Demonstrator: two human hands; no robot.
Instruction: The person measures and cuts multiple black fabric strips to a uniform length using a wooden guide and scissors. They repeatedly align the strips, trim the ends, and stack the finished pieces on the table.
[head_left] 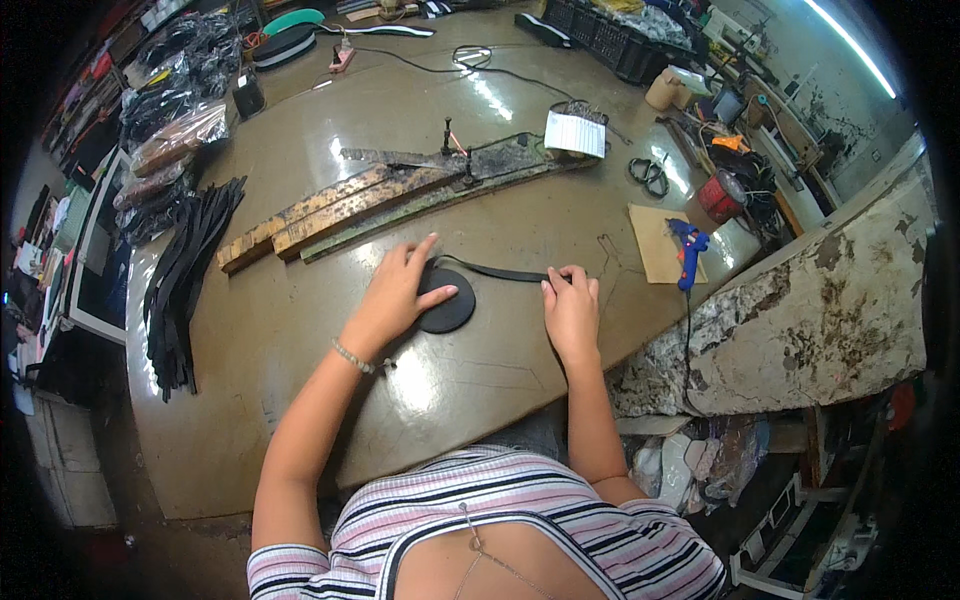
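Worktable (230, 430) | timbers (365, 207), glue gun (689, 255) | left hand (395, 290) spread on coil (448, 314) | right hand (571, 308) pinching strap (505, 274)

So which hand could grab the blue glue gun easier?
Probably the right hand: it's nearer the blue glue gun, though holding the black strap. The left hand is on the black roll.

Resting the left hand (398, 285) on a flat black coil (455, 312) on the desk (470, 390) and pinching its loose strap (505, 273) in the fingers (574, 280) of the right hand (572, 312). Working just short of a long wood-and-metal tool (360, 208), between a bunch of black strips (183, 285) and a blue glue gun (689, 255) on a tan sheet (653, 250) near black scissors (653, 181).
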